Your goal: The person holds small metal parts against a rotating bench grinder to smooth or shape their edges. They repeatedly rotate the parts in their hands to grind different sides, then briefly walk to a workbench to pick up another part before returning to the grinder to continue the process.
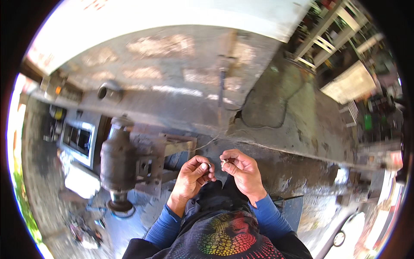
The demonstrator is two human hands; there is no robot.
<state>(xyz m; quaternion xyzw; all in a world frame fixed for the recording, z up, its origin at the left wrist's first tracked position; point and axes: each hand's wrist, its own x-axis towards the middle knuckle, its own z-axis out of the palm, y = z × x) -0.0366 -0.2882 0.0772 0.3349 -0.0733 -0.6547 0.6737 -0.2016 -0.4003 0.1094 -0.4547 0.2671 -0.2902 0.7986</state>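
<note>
In front of my body, both hands are raised close together at chest level. Between the thumb and fingers of my left hand (pixel 193 176) is a small dark, rounded metal piece (pixel 209 165). My right hand (pixel 243 172) pinches a small shiny, brass-coloured metal piece (pixel 224 162), its end pointing toward the left hand. A narrow gap separates the two pieces. Both are too small and partly covered by fingers to tell their exact kind.
At the left stands a grey motor-like machine (pixel 117 162) on a metal stand (pixel 148 172). Ahead, a wall (pixel 172 64) carries a short pipe (pixel 110 90) and a hanging cable (pixel 222 84). A concrete ledge (pixel 293 123) runs to the right, toward cluttered shelving (pixel 327 41).
</note>
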